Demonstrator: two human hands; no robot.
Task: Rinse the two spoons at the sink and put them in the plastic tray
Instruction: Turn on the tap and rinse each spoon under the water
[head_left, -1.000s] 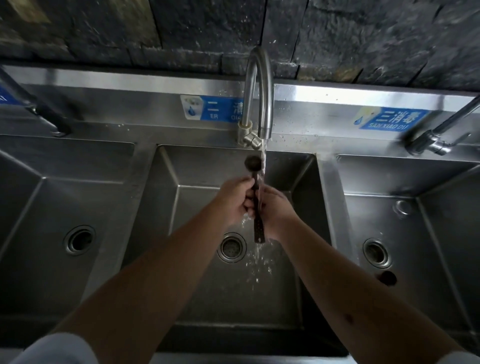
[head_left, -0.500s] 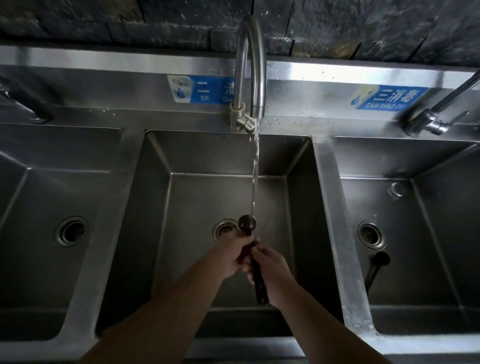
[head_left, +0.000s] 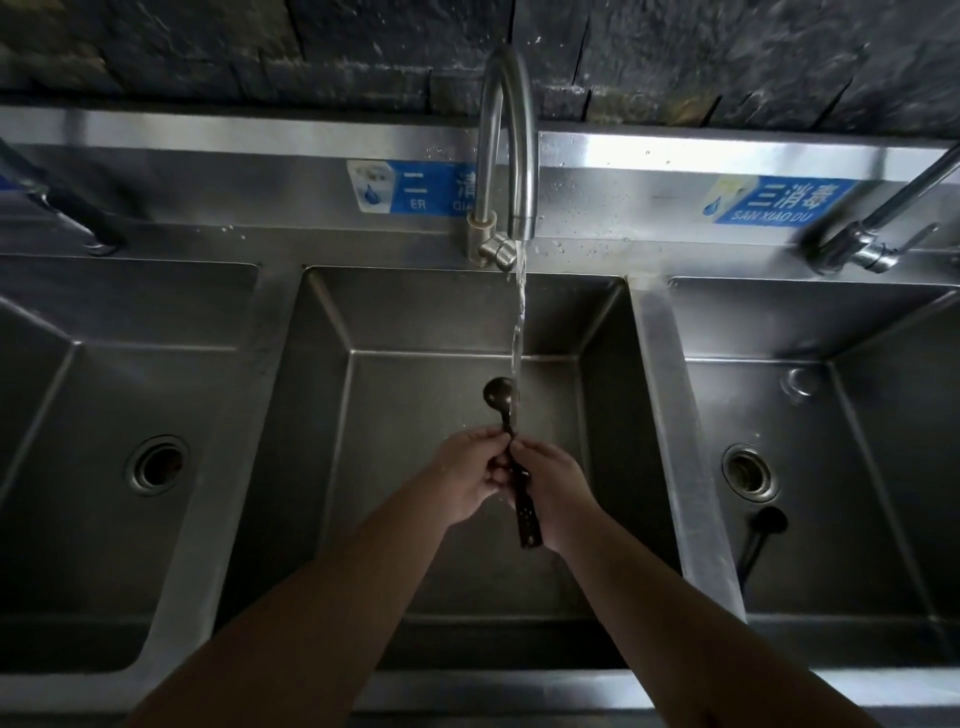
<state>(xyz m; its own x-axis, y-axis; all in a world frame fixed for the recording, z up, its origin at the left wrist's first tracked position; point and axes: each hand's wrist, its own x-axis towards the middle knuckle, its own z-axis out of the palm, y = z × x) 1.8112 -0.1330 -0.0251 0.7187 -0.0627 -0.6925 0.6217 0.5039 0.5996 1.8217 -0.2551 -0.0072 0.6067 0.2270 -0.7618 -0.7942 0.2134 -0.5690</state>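
Centrally, over the middle basin (head_left: 395, 519), left hand (head_left: 470, 475) and right hand (head_left: 553, 491) both pinch one dark spoon's handle (head_left: 525, 519); its bowl (head_left: 498, 392) points to 12 o'clock, touching the water stream (head_left: 518, 322) from the faucet (head_left: 506, 145). A second spoon (head_left: 759, 538) lies at 3 o'clock in the right basin (head_left: 857, 545).
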